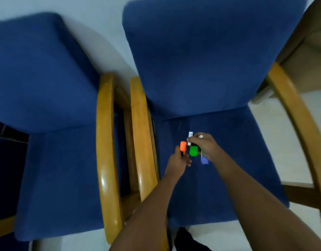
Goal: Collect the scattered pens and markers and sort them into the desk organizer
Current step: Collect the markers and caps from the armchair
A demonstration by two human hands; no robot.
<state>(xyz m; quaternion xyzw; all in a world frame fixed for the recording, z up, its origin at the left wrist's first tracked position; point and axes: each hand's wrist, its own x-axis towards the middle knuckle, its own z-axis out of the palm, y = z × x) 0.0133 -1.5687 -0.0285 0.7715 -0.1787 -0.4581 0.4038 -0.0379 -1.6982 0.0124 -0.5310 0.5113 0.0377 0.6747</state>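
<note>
Support: blue upholstered chair seat (228,178), wooden armrests either side. On seat, near backrest: green-capped marker (193,150), white-bodied pen with lilac cap (204,160), small white item (190,134), blurred. All close together; contact with seat fabric partly hidden, unconfirmed.

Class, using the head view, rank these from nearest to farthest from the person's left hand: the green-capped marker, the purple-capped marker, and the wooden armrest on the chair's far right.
From the left hand, which grips an orange-capped marker:
1. Green-capped marker, just right of it, held in the right hand.
2. Purple-capped marker, farther right, below the right hand.
3. Wooden armrest, at the chair's far right edge.
</note>
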